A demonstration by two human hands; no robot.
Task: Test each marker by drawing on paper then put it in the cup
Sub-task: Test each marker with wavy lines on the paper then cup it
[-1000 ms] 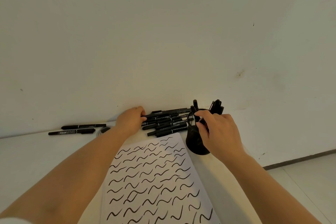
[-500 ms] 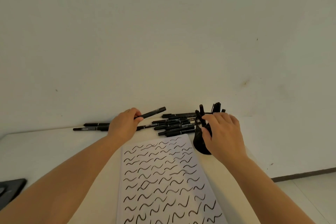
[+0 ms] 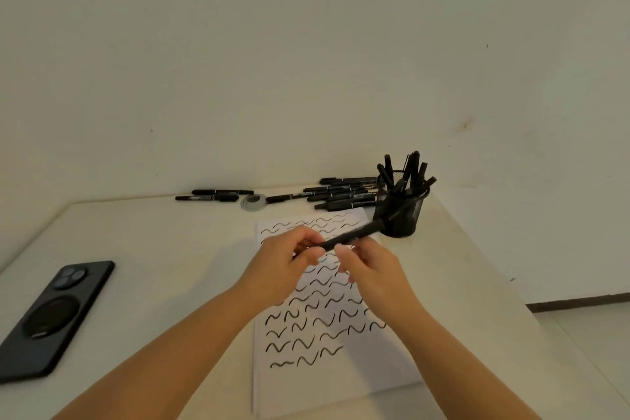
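Here two hands (image 3: 327, 266) grip one marker (image 3: 354, 235).

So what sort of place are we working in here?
Probably a plain desk in an office or home room: a white table against a bare wall, a mesh pen cup, and a phone.

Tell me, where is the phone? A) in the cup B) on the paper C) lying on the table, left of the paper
C: the phone lies flat on the table, well left of the paper with the squiggles.
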